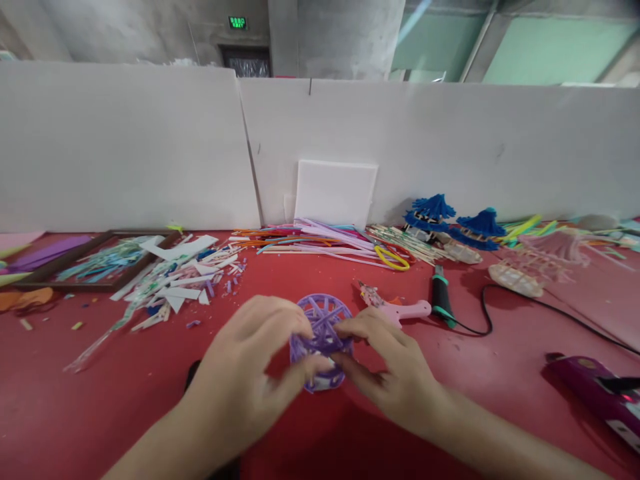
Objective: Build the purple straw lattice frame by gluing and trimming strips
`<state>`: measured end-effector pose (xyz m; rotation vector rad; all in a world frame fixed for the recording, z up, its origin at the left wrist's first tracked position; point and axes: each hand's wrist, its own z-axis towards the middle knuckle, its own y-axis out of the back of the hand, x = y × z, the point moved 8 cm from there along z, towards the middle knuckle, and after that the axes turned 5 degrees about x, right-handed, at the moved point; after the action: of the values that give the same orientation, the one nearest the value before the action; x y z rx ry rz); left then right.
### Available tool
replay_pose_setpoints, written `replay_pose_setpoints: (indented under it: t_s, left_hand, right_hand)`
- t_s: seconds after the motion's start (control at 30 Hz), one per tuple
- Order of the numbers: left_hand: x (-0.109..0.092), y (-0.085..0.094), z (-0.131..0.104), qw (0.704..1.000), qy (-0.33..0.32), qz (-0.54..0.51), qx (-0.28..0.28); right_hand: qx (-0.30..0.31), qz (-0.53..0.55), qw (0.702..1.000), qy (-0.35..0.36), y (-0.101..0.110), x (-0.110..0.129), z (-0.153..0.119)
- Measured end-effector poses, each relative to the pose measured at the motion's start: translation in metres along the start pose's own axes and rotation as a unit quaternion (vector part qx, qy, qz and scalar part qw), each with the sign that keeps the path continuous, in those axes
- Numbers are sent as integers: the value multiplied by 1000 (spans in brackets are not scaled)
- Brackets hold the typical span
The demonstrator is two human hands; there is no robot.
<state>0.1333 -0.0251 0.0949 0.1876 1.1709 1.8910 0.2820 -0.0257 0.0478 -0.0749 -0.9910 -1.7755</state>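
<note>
A round purple lattice piece (324, 308) made of thin strips is between my two hands, above the red table. My left hand (255, 360) pinches its left side with thumb and fingers. On the right side, my right hand (390, 363) grips it with thumb and index finger. Whitish patches show through the lower part of the lattice. Just beyond my right hand lies a pink glue gun (407, 311), its nozzle pointing to the back left.
Paper scraps (180, 287) and a brown frame (95, 283) lie at left. Pipe cleaners (325, 240) lie at the back. A black-green tool (441, 300), its cord, blue-roofed models (433, 213) and a magenta device (590, 390) are at right. A white partition (425, 140) stands behind.
</note>
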Motion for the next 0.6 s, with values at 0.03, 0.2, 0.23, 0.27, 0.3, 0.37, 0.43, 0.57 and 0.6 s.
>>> replay_pose_setpoints:
  t_s: [0.03,0.2,0.23,0.27,0.3,0.37,0.43,0.57,0.6]
  left_hand:
    - [-10,-5,-1,1000,-11,3,12]
    - [-21,-22,-2,999,7,31,28]
    - [-20,-22,-2,999,7,33,26]
    - [-19,-22,-2,999,7,32,25]
    - [-17,-21,-2,999,8,30,22]
    - [-13,-19,-4,1000,14,18,17]
    - [-10,-17,-7,1000,18,9,9]
    - [-8,-12,-13,1000,12,21,-3]
    - [-8,-11,-14,1000,11,23,-3]
  right_hand:
    - [-2,-2,1000,-1,0,0,0]
    - [-5,-6,1000,6,0,3,0]
    - [-4,-1,1000,10,0,3,0]
    - [-4,4,1000,13,0,3,0]
    - [-4,10,1000,17,0,4,0]
    - [-12,16,999,27,1,4,0]
    - [-24,14,999,36,3,5,0]
    - [-29,4,998,49,3,8,-1]
    - [-27,3,998,50,2,8,-1]
